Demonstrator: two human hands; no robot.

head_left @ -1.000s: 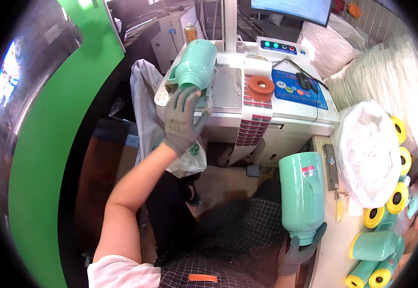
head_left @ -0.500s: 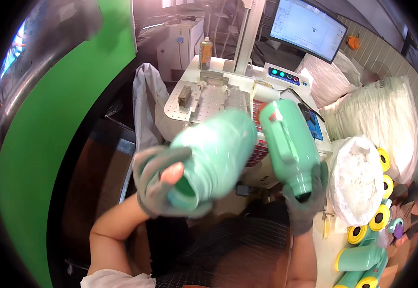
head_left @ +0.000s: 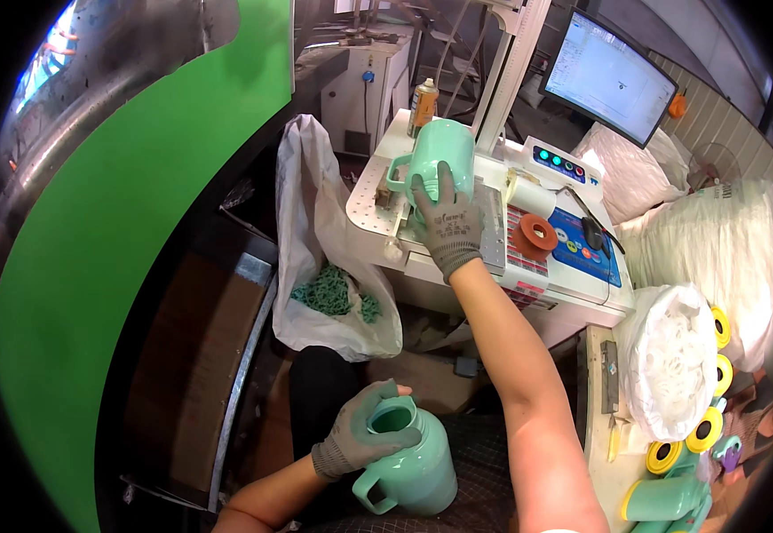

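My right hand (head_left: 448, 222), in a grey glove, reaches out to the white machine table (head_left: 368, 191) and grips a mint green plastic jug (head_left: 435, 155). The jug lies under the machine's column with its handle to the left. My left hand (head_left: 360, 435), also gloved, holds a second mint green jug (head_left: 413, 466) by its open rim. This jug is upright and low down near my lap, with its handle toward me.
A white plastic bag (head_left: 315, 222) holding green scraps hangs left of the table. On the table are a spray can (head_left: 422, 93), an orange ring (head_left: 537, 233) and a control panel (head_left: 564, 164), with a monitor (head_left: 608, 75) behind. White sacks (head_left: 670, 355) and more jugs (head_left: 666, 497) lie at right.
Both jugs were raised in front of me. My right hand has since carried its jug out onto the machine table, and my left hand has brought the other jug down to my lap.
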